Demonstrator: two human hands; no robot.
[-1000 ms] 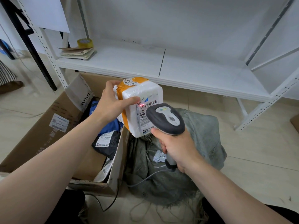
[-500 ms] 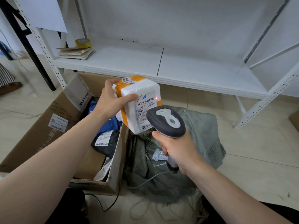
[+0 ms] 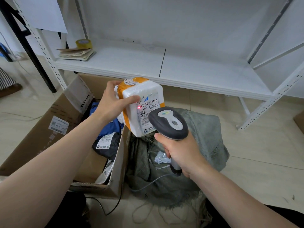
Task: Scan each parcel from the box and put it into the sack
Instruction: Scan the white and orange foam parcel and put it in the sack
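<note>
Step in hand: scanning. The white foam parcel, banded in orange tape, is held in the air over the spot where the cardboard box meets the grey-green sack.

The red spot is seen at the left end of the barcode, close to the thumb tip. Judged: the beam should be laid across the full width of the bars, the thumb kept off them, and the labelled face held steady and square to the scanner.

Pose: the left hand grips the parcel, thumb across the labelled face and fingers round the far side. The right hand is curled fully round the scanner handle, with the head tilted toward the label, just beside the parcel's lower edge.
</note>
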